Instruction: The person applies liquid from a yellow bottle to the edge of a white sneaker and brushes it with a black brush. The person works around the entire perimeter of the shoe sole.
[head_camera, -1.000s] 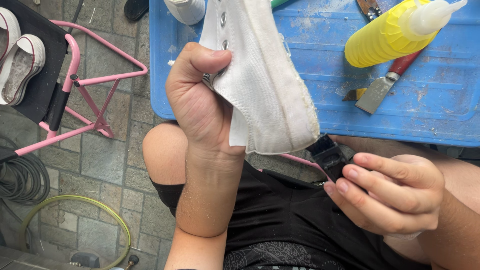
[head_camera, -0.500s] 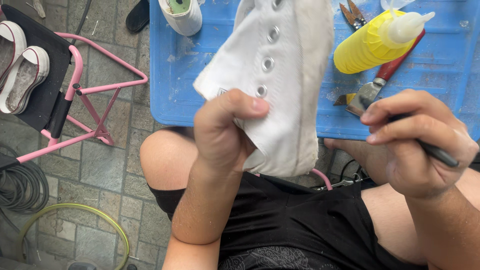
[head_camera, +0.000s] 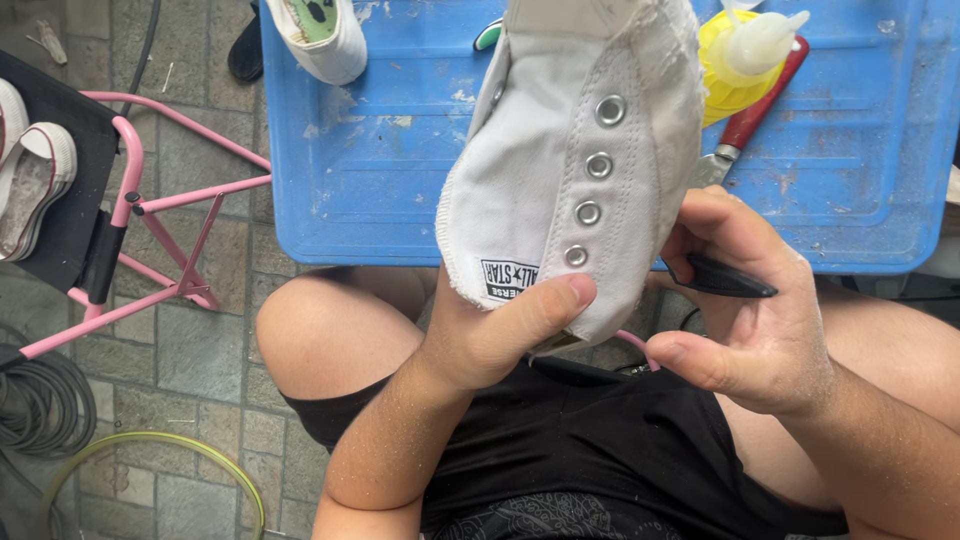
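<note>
White canvas shoe upper (head_camera: 560, 170) upright lengthwise, left hand (head_camera: 490, 335) pinching it, right hand (head_camera: 745, 300) clasping black tool (head_camera: 725, 278).

Bright, even daylight with soft, faint shadows; the picture is sharp, free of glare or blur.

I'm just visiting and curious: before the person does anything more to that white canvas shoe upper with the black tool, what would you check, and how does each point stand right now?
1. Left hand grips the white canvas shoe upper: ok, thumb pressed on its lower edge.
2. Right hand holds the black-handled tool: ok.
3. Tool tip visible: cannot tell, hidden behind the canvas.
4. Left fingers clear of the tip: cannot tell.
5. Yellow squeeze bottle upright on the blue plastic tray: not ok, it lies on its side.
</note>
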